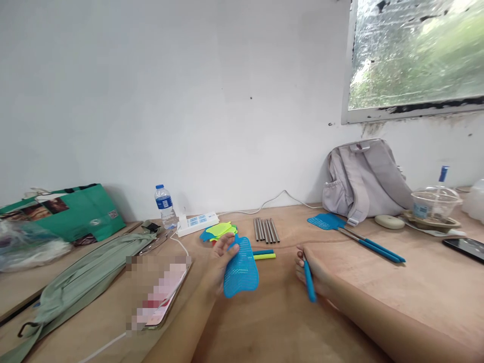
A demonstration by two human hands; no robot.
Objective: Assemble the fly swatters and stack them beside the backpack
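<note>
My left hand (222, 258) pinches a blue fly swatter head (242, 267) by its edge and holds it up above the table. In my right hand (319, 275) is a blue swatter handle (309, 282), tilted with its end pointing down toward me; a bit of metal rod seems to show at its upper end. The head and the handle are apart. Behind my left hand lies a pile of yellow-green and blue swatter heads (223, 230). Several metal tubes (266, 230) lie side by side farther back. Close behind the held head rest a blue and a yellow-green handle (266, 256).
Blue fly swatters (372, 247) lie right of my right hand, before a grey backpack (365, 176). A plastic cup (434, 204) and phone (467, 248) are far right. Leftward are a power strip (198, 223), water bottle (165, 206), blurred phone (162, 297), grey-green cloth (91, 280) and green bag (83, 214).
</note>
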